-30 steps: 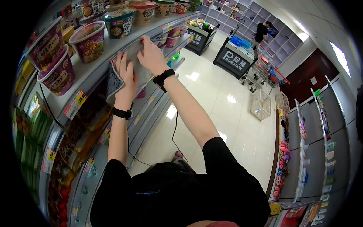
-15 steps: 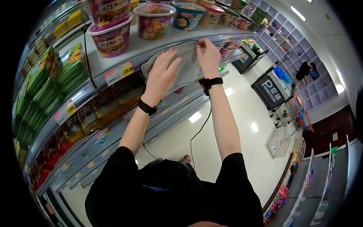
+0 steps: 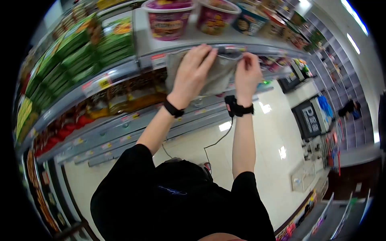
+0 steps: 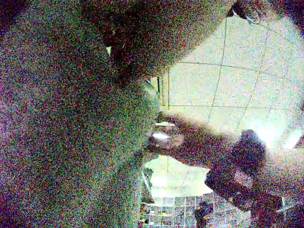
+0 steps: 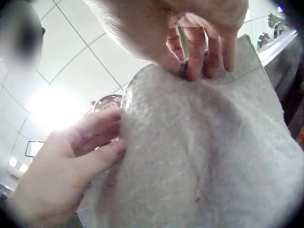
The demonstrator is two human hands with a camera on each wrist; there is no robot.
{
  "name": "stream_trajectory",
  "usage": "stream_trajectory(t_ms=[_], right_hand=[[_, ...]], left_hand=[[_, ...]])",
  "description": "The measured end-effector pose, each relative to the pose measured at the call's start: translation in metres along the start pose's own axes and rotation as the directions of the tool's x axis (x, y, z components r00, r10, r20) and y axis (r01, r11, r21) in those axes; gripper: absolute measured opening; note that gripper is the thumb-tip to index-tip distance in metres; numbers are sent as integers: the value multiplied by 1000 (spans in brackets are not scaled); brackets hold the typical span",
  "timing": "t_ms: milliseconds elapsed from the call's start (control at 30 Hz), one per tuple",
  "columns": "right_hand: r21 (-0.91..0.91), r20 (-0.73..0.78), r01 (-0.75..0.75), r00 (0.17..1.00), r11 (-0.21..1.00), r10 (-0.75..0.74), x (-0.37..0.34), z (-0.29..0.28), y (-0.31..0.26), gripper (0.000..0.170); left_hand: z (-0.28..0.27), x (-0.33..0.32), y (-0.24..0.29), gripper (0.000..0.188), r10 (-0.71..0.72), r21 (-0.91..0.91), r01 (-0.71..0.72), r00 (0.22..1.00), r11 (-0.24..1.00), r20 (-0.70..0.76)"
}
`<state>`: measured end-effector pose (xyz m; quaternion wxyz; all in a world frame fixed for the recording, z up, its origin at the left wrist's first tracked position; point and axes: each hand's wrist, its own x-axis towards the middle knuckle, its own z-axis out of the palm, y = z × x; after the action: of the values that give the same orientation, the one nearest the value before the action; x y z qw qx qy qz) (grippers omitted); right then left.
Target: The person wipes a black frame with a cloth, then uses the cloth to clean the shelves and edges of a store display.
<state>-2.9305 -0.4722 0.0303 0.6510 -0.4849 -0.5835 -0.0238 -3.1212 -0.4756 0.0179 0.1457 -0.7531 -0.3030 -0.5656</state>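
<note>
A grey cloth (image 3: pixel 221 78) hangs along the front edge of the upper shelf in the head view. My right hand (image 3: pixel 247 76) pinches its top right part; in the right wrist view several curled fingertips (image 5: pixel 194 71) bear on the cloth's upper edge. Near the cloth's top left part, my left hand (image 3: pixel 191 74) grips it, the thumb (image 5: pixel 109 152) in front and the other fingers partly hidden behind the cloth's side. Black bands circle both wrists. The left wrist view is dark and grainy, with little detail of the hand.
Purple noodle cups (image 3: pixel 169 20) stand on the upper shelf just behind the cloth. Green packs (image 3: pixel 72 56) are stacked to the left. Bottles (image 3: pixel 120 98) line the shelf below. A black promotion bin (image 3: pixel 309 120) and a wire basket (image 3: pixel 303 176) stand on the floor at right.
The view has turned left along the shelf. My left hand's spread fingers have come together at the cloth's top edge. The right hand stays at the cloth's right end.
</note>
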Motion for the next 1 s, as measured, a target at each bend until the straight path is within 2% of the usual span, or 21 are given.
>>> stream_trajectory(t_ms=[100,133,233,333,367,467,500,533,600,633,667,733,800,933,1000], right_hand=[[160,-25,-38,999,986,42,-16,3,-20,14],[200,-36,-62,997,978,71,-20,3,-26,14],[273,-86,-53,993,960,80,-34,9,-57,16],[288,-115,-22,992,957,58,-47,15,-77,17],[326,-102,-28,993,945,65,-53,16,-85,18],[380,-79,-13,996,925,46,-72,23,-116,19],[386,-62,20,998,922,4,-77,29,-122,18],[461,-41,-3,999,888,24,-82,38,-131,17],[392,28,16,999,920,-30,-90,53,-144,16],[416,60,10,997,909,-39,-94,61,-153,17],[385,69,78,991,920,-112,-98,69,-159,21],[366,106,187,965,912,-240,-105,82,-172,29],[395,126,242,941,886,-313,-113,95,-190,36],[399,216,343,866,850,-451,-126,135,-197,50],[373,303,299,855,878,-420,-129,149,-193,60]], left_hand=[[-7,-3,2,48,-30,49,32,998,998,-50],[-7,-5,-1,41,-37,45,41,996,998,-80],[-17,-7,1,28,-67,71,76,990,995,-123],[-39,-11,9,26,-188,13,192,970,981,-151],[-54,-14,19,24,-296,-43,293,943,955,-154],[-109,-28,37,18,-379,-111,364,903,925,-200],[-121,-34,40,16,-448,-139,428,872,893,-197],[-134,-39,41,14,-516,-166,490,835,856,-192],[-161,-43,33,17,-521,-96,513,821,853,-234],[-174,-47,30,17,-590,-60,596,767,801,-252],[-186,-49,27,17,-651,-29,671,708,741,-273],[-204,-53,19,16,-636,-51,678,657,733,-405],[-214,-58,6,15,-469,58,594,687,802,-555],[-218,-79,-35,27,-334,288,552,762,783,-554],[-216,-87,-45,45,-366,311,541,801,781,-473]])
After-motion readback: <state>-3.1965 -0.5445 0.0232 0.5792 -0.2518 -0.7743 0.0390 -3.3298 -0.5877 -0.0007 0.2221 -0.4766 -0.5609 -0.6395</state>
